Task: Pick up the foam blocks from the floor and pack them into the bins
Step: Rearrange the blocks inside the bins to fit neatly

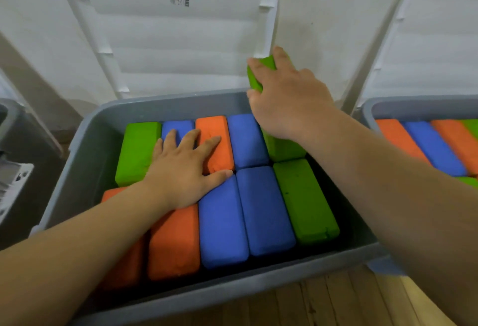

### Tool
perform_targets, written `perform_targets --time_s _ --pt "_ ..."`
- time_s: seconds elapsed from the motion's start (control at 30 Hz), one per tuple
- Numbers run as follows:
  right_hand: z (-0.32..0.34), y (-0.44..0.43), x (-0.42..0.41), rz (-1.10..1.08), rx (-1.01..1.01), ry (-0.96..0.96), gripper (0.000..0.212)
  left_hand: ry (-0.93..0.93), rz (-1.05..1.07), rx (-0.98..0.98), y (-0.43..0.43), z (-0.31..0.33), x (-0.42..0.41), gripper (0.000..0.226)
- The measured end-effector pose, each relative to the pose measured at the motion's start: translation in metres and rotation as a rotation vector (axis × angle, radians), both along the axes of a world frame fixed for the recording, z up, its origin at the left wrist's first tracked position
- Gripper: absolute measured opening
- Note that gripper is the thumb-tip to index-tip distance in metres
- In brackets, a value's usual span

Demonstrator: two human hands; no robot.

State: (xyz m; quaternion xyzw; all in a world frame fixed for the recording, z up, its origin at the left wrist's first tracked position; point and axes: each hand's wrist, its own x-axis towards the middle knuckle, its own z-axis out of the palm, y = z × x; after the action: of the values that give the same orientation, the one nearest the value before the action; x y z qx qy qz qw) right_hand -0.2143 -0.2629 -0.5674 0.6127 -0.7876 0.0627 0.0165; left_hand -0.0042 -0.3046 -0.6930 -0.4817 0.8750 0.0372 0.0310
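The left hand (181,170) lies flat, fingers spread, on the packed blocks (263,209) in the gray bin (85,144). The right hand (282,92) grips a green block (258,74) upright at the bin's far right corner (its middle hidden by the hand). A second bin (367,111) is cut off at the right.

Left hand (181,173) lay palm down, fingers (190,139) straight and spread, bare forearm reaching in from lower left. Right hand (287,95) was raised farther forward, fingers curled round green block (256,77), forearm entering from lower right.
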Motion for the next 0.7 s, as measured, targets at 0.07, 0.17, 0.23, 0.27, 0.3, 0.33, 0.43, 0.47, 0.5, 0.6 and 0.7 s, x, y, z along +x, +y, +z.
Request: perform_targets --time_s 0.07,0.17,0.23,0.27,0.3,0.33,0.43,0.47,0.5,0.6,0.7 --pt "-0.005 -0.002 0.003 0.019 0.004 0.003 0.06 0.016 0.021 -0.002 0.004 -0.005 -0.001 0.1" --pt "-0.012 -0.004 0.002 0.039 0.015 0.023 0.061 0.026 0.048 0.006 0.007 -0.01 -0.006 0.097" --pt "-0.009 -0.004 -0.002 0.027 0.02 0.016 0.061 0.015 0.047 0.009 0.006 -0.011 -0.007 0.098" --pt "-0.007 -0.004 -0.004 0.022 0.034 0.009 0.061 0.014 0.045 0.012 0.006 -0.011 -0.007 0.098" --pt "-0.007 -0.003 -0.004 0.023 0.057 -0.001 0.062 0.014 0.044 0.016 0.005 -0.012 -0.007 0.098" --pt "-0.006 -0.001 -0.003 0.025 0.087 -0.012 0.063 0.015 0.042 0.015 0.005 -0.012 -0.006 0.098" --pt "0.009 0.002 -0.002 0.018 0.03 -0.016 0.066 0.023 0.043 0.003 0.007 -0.013 -0.006 0.098" --pt "0.022 0.002 -0.002 0.021 -0.065 0.035 0.067 0.017 0.043 0.0 0.007 -0.012 -0.006 0.097" --pt "0.035 0.003 -0.002 0.032 -0.164 0.091 0.067 0.008 0.043 0.001 0.007 -0.012 -0.006 0.097" --pt "0.01 -0.007 -0.011 0.065 -0.129 0.088 0.071 0.012 0.039 0.013 0.009 -0.011 -0.008 0.097" --pt "-0.092 0.0 -0.02 0.073 0.292 0.107 0.077 0.002 0.049 0.037 0.011 -0.01 -0.009 0.097"
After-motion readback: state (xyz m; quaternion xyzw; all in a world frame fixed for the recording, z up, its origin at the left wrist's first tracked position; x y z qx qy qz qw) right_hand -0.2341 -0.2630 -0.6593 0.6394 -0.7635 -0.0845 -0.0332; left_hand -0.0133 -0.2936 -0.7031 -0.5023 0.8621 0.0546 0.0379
